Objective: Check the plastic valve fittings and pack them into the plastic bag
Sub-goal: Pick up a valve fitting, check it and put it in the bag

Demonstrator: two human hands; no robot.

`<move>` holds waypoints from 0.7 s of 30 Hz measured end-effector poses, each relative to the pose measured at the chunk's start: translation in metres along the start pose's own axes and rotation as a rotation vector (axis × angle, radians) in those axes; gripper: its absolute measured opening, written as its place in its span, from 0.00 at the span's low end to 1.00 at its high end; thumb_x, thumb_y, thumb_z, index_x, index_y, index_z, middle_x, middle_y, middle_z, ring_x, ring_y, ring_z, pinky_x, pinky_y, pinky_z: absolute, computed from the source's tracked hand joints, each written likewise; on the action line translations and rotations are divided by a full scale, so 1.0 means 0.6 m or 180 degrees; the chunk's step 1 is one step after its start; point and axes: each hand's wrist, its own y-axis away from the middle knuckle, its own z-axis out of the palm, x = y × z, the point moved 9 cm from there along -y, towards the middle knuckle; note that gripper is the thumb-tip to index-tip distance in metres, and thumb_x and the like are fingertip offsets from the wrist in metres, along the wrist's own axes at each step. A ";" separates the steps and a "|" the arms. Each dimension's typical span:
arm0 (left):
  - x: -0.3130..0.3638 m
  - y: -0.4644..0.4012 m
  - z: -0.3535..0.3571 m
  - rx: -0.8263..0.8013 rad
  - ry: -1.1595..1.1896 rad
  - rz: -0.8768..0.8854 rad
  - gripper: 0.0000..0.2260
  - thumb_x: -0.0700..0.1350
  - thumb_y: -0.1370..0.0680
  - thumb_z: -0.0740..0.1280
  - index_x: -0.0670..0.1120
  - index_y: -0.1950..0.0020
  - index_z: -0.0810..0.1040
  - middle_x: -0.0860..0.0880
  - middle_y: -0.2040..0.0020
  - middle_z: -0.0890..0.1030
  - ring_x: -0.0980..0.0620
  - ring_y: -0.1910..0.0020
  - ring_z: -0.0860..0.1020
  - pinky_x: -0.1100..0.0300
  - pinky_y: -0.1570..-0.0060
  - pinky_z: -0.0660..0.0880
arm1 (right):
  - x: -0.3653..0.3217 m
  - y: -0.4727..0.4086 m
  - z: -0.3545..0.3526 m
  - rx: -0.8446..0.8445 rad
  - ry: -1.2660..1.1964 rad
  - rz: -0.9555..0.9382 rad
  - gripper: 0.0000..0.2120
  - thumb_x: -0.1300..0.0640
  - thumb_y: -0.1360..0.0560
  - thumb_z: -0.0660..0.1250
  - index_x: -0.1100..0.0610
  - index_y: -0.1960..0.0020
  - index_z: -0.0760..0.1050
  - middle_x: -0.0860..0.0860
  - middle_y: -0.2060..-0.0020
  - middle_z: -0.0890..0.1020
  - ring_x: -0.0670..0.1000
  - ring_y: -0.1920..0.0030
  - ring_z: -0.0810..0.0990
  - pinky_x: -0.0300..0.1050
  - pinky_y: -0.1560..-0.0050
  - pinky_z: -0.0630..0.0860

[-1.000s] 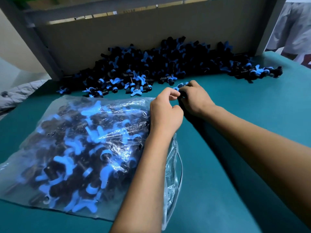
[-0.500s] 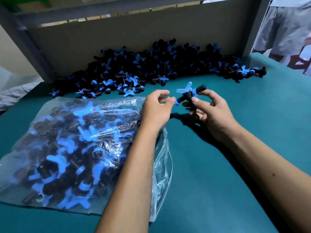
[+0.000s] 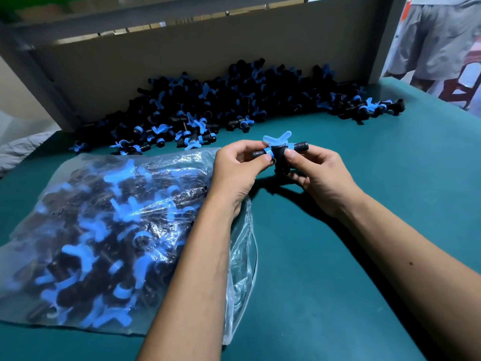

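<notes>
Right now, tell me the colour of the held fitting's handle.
Light blue, on a black fitting; the head view shows it best.

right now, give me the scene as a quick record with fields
surface: teal table
held item: valve fitting, black body, blue butterfly handle on top
left hand: pinches the fitting's left end
right hand: pinches its right side
plastic bag: lies flat at left, full of fittings, mouth towards the forearms
loose pile: unpacked fittings against the grey back panel
</notes>
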 end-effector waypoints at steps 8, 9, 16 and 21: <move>0.003 0.002 -0.008 0.0101 -0.0117 0.0077 0.10 0.31 0.28 0.76 0.43 0.50 0.85 0.42 0.53 0.86 0.48 0.53 0.84 0.53 0.41 0.81 | 0.005 -0.001 -0.009 0.0112 -0.0205 0.0096 0.09 0.55 0.26 0.74 0.57 0.48 0.86 0.54 0.53 0.86 0.51 0.53 0.83 0.47 0.47 0.78; 0.006 0.001 -0.013 0.0184 -0.0069 0.0083 0.10 0.31 0.27 0.76 0.43 0.49 0.85 0.42 0.53 0.86 0.48 0.53 0.84 0.53 0.42 0.81 | 0.007 -0.002 -0.019 0.0278 -0.0383 0.0139 0.07 0.55 0.25 0.73 0.57 0.49 0.85 0.53 0.55 0.86 0.50 0.54 0.83 0.47 0.47 0.77; 0.010 -0.002 -0.025 0.0255 0.0001 0.0072 0.09 0.32 0.27 0.76 0.44 0.50 0.85 0.42 0.52 0.86 0.47 0.52 0.84 0.55 0.43 0.82 | 0.013 -0.003 -0.032 0.0427 -0.0421 0.0237 0.11 0.54 0.29 0.76 0.56 0.49 0.84 0.52 0.58 0.83 0.50 0.54 0.79 0.44 0.51 0.74; 0.000 -0.001 -0.010 0.0035 -0.0199 0.0054 0.09 0.32 0.27 0.76 0.47 0.54 0.85 0.45 0.57 0.87 0.50 0.55 0.85 0.53 0.44 0.82 | 0.005 -0.001 -0.003 -0.0046 0.0431 -0.0024 0.11 0.54 0.29 0.77 0.56 0.48 0.86 0.56 0.52 0.87 0.53 0.51 0.84 0.42 0.52 0.75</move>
